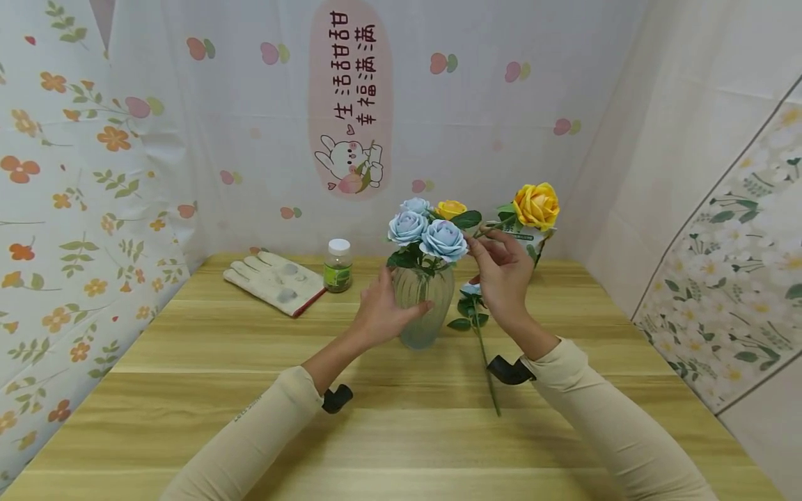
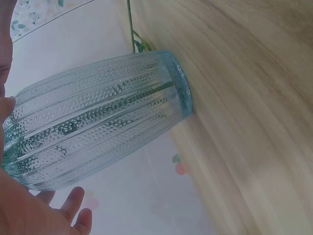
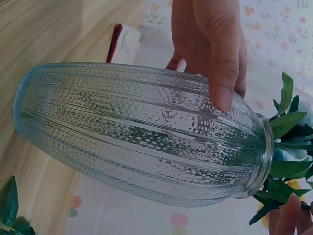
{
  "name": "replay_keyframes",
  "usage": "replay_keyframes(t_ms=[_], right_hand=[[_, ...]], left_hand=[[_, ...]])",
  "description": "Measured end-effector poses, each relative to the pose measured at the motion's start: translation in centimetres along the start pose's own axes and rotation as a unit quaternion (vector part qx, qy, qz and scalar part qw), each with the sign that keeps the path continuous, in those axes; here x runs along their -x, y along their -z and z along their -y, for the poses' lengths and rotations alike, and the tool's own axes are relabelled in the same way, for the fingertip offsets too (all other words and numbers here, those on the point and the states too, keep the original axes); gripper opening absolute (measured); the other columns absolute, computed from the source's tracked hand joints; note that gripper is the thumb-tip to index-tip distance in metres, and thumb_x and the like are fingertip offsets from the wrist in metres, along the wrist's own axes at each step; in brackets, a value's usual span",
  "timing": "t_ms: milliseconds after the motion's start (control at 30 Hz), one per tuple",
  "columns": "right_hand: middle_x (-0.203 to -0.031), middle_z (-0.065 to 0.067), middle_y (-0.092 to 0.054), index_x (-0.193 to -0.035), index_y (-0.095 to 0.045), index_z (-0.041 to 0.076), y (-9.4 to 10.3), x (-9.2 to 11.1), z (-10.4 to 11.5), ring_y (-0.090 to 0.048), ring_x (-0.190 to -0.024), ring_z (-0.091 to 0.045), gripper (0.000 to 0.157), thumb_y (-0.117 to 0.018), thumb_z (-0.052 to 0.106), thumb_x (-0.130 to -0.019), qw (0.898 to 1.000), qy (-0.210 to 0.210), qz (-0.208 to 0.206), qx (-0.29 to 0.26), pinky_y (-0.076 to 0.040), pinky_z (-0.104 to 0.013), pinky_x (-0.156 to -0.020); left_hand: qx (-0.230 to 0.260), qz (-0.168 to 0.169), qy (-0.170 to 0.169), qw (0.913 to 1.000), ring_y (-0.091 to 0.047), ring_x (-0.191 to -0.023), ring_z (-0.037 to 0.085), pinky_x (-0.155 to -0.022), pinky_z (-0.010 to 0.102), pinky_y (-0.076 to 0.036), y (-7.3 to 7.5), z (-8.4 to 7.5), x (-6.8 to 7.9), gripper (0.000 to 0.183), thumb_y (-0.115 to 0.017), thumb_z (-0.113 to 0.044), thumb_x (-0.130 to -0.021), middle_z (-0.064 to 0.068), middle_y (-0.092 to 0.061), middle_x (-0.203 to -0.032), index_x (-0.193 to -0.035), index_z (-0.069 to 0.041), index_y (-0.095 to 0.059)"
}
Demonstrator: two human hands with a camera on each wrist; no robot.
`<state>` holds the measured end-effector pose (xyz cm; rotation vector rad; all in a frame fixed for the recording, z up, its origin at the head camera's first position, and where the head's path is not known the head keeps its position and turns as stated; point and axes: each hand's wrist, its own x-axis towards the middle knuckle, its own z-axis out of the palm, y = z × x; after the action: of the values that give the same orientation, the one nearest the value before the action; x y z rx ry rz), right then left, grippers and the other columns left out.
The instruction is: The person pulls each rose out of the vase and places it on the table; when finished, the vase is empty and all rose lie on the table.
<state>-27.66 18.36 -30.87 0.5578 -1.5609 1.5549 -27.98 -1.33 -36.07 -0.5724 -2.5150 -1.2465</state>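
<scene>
The ribbed glass vase (image 1: 428, 330) stands upright on the table, holding several pale blue roses (image 1: 443, 240) and a yellow rose (image 1: 451, 208) at the back. My left hand (image 1: 390, 313) grips its left side, thumb across the front; the right wrist view shows that thumb (image 3: 223, 83) against the dimpled glass. To the right of the bouquet, my right hand (image 1: 504, 278) pinches the stem of another yellow rose (image 1: 537, 207), whose bloom leans out to the right. Its stem's lower end is hidden among the leaves. Beneath this hand lies a loose blue rose (image 1: 471, 289), partly covered.
A white work glove (image 1: 272, 278) with a red cuff edge lies at the back left. Beside it stands a small white-capped jar (image 1: 338, 266). Behind the right hand is a green and white packet (image 1: 529, 239). Printed cloth hangs around the wooden table (image 1: 401, 445).
</scene>
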Motion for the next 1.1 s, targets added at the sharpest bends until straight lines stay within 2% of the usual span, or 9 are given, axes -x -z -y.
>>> replay_keyframes(t_ms=[267, 400, 500, 533, 733, 867, 1100], right_hand=[[-0.093, -0.018, -0.074, -0.106, -0.061, -0.015, 0.4, -0.3, 0.1, -0.073, -0.074, -0.020, 0.020, -0.068, -0.004, -0.090, 0.999, 0.002, -0.010, -0.030, -0.046, -0.022, -0.040], [-0.096, -0.022, -0.073, -0.108, -0.065, -0.006, 0.5, -0.6, 0.4, -0.074, -0.075, -0.019, 0.019, -0.069, 0.000, -0.091, 0.999, -0.001, -0.012, -0.040, -0.046, -0.023, -0.040], [-0.097, -0.020, -0.074, -0.109, -0.066, 0.000, 0.7, -0.7, 0.6, -0.074, -0.076, -0.020, 0.018, -0.068, 0.000, -0.092, 0.999, -0.004, -0.012, -0.052, -0.047, -0.024, -0.040], [-0.096, -0.015, -0.075, -0.109, -0.066, 0.000, 0.9, -0.7, 0.7, -0.074, -0.077, -0.021, 0.018, -0.068, -0.001, -0.092, 0.998, -0.006, -0.012, -0.058, -0.047, -0.024, -0.040], [-0.096, -0.010, -0.075, -0.114, -0.062, -0.005, 1.6, -0.9, 1.3, -0.074, -0.077, -0.020, 0.024, -0.068, 0.000, -0.092, 0.997, -0.016, -0.023, -0.078, -0.047, -0.023, -0.041], [-0.097, -0.013, -0.075, -0.116, -0.061, -0.004, 2.3, -1.0, 1.9, -0.074, -0.078, -0.021, 0.025, -0.068, 0.001, -0.092, 0.996, -0.009, -0.030, -0.082, -0.047, -0.022, -0.042], [-0.095, -0.020, -0.074, -0.114, -0.059, -0.012, 3.4, -1.6, 2.8, -0.074, -0.076, -0.027, 0.025, -0.065, -0.009, -0.090, 0.989, 0.025, -0.053, -0.133, -0.047, -0.024, -0.040]], left_hand=[[-0.032, -0.003, 0.012, 0.9994, -0.045, -0.124, 0.041, -0.102, 0.060, -0.029, 0.2, -0.1, -0.1, 0.101, -0.079, -0.054, -0.076, 0.024, -0.050, -0.130, -0.146, 0.000, -0.030], [-0.029, -0.002, 0.016, 0.9995, -0.043, -0.125, 0.042, -0.102, 0.060, -0.028, 0.4, -0.2, -0.2, 0.103, -0.079, -0.053, -0.076, 0.025, -0.048, -0.130, -0.147, 0.001, -0.028], [-0.026, -0.001, 0.015, 0.9996, -0.043, -0.125, 0.042, -0.101, 0.061, -0.028, 0.4, -0.2, -0.2, 0.103, -0.080, -0.052, -0.077, 0.026, -0.048, -0.129, -0.147, 0.002, -0.027], [-0.026, -0.001, 0.015, 0.9996, -0.043, -0.125, 0.042, -0.101, 0.061, -0.028, 0.4, -0.2, -0.2, 0.104, -0.080, -0.051, -0.077, 0.026, -0.048, -0.130, -0.148, 0.002, -0.026], [-0.029, 0.001, 0.018, 0.9994, -0.042, -0.126, 0.042, -0.100, 0.059, -0.030, 0.4, -0.2, -0.3, 0.107, -0.080, -0.052, -0.077, 0.027, -0.047, -0.132, -0.149, 0.002, -0.023], [-0.029, 0.002, 0.021, 0.9994, -0.043, -0.124, 0.042, -0.099, 0.058, -0.031, 0.4, -0.1, -0.2, 0.107, -0.081, -0.052, -0.076, 0.027, -0.048, -0.131, -0.149, 0.001, -0.023], [-0.026, -0.001, 0.020, 0.9995, -0.045, -0.119, 0.040, -0.096, 0.056, -0.032, 0.2, 0.1, -0.2, 0.105, -0.081, -0.052, -0.076, 0.026, -0.049, -0.126, -0.147, 0.001, -0.025]])
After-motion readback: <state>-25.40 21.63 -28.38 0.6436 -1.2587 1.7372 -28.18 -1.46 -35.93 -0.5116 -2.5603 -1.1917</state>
